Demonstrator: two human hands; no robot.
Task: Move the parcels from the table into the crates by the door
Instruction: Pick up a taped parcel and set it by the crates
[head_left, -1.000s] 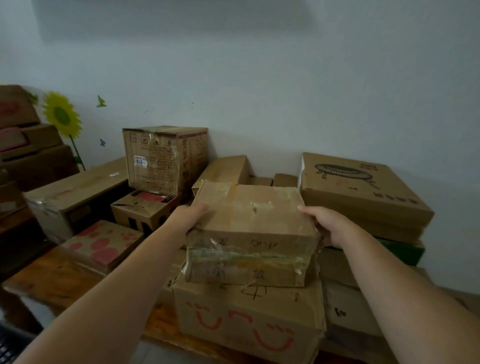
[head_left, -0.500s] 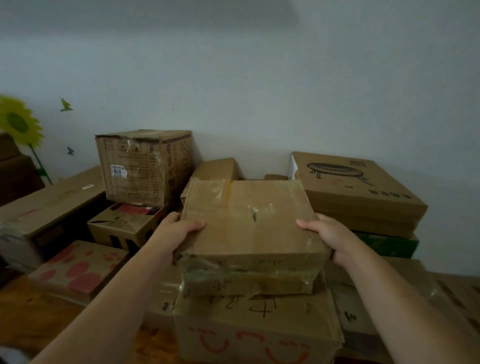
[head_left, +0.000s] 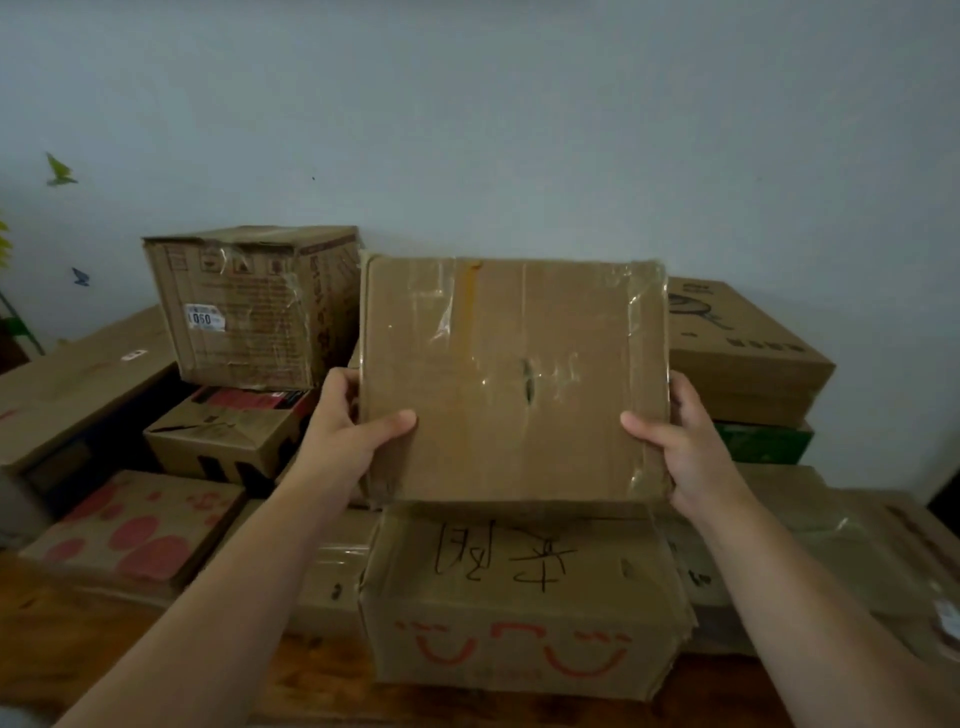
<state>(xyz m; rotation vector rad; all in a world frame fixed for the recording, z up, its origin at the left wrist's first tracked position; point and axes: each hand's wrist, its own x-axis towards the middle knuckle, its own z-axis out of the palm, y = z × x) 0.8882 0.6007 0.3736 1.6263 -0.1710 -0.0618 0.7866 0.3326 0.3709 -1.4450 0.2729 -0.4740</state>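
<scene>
A flat, taped cardboard parcel (head_left: 511, 379) is held up in front of me, its broad top face tilted toward the camera. My left hand (head_left: 349, 426) grips its left edge with the thumb on the face. My right hand (head_left: 675, 436) grips its right edge the same way. The parcel hangs clear above a box with black handwriting and red smile marks (head_left: 519, 603). No crates or door are in view.
Several cardboard boxes crowd the wooden table (head_left: 104, 654) against the wall: a tall taped box (head_left: 249, 306) at back left, a red-spotted flat box (head_left: 135, 530) at front left, a printed flat box (head_left: 737, 348) on a green one (head_left: 763, 441) at right.
Both hands have lifted the flat parcel off the smile-marked box and tipped its top face toward me. The handwriting on the lower box is now uncovered.
</scene>
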